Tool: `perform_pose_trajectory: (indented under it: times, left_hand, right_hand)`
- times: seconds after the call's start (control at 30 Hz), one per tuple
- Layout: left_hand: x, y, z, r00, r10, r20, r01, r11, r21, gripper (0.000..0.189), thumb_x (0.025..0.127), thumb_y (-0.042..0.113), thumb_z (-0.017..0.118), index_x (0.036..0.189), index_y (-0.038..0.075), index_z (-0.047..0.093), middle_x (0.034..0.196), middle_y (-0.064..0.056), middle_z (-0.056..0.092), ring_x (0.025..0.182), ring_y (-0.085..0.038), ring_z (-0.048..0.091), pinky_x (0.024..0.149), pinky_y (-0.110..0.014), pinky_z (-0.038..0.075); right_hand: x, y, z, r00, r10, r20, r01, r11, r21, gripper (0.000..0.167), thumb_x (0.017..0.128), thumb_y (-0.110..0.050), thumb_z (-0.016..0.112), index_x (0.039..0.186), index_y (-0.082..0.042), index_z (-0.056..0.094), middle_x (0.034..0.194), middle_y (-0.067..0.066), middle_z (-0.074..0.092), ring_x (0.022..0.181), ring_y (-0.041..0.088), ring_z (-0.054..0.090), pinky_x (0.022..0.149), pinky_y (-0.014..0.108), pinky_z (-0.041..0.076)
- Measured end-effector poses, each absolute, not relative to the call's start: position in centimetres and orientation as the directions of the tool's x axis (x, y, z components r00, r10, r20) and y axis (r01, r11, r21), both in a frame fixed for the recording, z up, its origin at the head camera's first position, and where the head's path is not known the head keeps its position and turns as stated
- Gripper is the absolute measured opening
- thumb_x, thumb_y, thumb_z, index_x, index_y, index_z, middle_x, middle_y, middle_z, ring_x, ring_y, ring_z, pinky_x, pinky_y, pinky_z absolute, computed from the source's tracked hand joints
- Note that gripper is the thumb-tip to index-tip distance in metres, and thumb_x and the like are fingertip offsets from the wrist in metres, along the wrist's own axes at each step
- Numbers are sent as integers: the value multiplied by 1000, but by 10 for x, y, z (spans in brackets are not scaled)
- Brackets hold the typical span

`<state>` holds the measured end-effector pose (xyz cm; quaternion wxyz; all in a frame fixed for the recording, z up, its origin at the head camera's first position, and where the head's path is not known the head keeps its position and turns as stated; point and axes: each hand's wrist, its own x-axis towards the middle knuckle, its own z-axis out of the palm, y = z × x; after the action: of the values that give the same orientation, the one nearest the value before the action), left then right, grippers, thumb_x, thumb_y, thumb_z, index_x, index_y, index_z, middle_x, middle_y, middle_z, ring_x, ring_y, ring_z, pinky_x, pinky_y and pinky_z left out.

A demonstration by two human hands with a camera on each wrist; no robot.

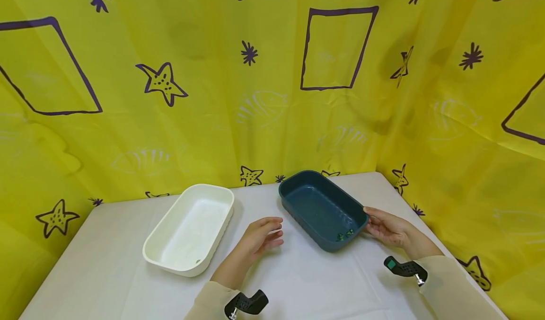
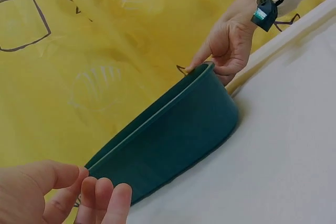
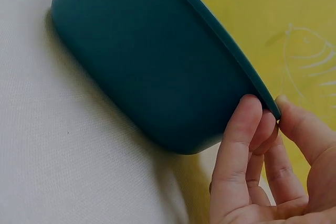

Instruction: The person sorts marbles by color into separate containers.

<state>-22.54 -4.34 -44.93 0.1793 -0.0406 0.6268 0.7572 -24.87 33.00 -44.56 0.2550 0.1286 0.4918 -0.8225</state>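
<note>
A dark teal rectangular basin (image 1: 317, 211) with rounded corners sits on the table, its far end tilted leftward. Several small green leafy bits (image 1: 346, 235) lie inside at its near end. My right hand (image 1: 388, 227) pinches the basin's right near corner, with the thumb at the rim and fingers against the outer wall, as the right wrist view shows. To the left of the basin, my left hand (image 1: 261, 238) hovers with loosely bent fingers and holds nothing. A cream-white basin (image 1: 191, 230) of similar shape stands left of that hand, with a small green speck (image 1: 197, 262) inside.
A white cloth covers the table (image 1: 127, 287). A yellow curtain (image 1: 204, 135) with sea-themed drawings hangs behind the table and along its right side. Both wrists wear black camera mounts (image 1: 246, 303) over beige sleeves.
</note>
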Motion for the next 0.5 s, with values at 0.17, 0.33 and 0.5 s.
perform_pose_trajectory:
  times: [0.17, 0.33, 0.5]
  left_hand:
    - [-226, -53, -441, -941, 219, -258, -280, -76, 957, 33, 99, 18, 58, 125, -3, 60, 109, -12, 61, 87, -15, 63, 80, -32, 61]
    - [-230, -61, -428, -969, 188, -163, -152, 72, 986, 29, 98, 16, 58, 119, -4, 63, 109, -15, 64, 86, -17, 64, 79, -35, 62]
    - [-233, -67, -412, -978, 196, -75, -26, 241, 970, 24, 97, 13, 57, 115, -1, 66, 110, -16, 67, 88, -18, 64, 80, -36, 61]
  right_hand:
    - [-249, 331, -445, -863, -287, -415, 495, -324, -806, 22, 102, -18, 54, 91, -19, 73, 86, -4, 71, 78, 7, 66, 77, 16, 58]
    - [-248, 333, -444, -901, -254, -351, 404, -200, -893, 22, 103, -18, 53, 92, -22, 72, 87, -6, 69, 78, 7, 64, 76, 18, 58]
    - [-247, 335, -433, -946, -131, -296, 282, 112, -953, 18, 99, -24, 60, 108, -12, 71, 91, -6, 68, 80, 7, 66, 76, 24, 60]
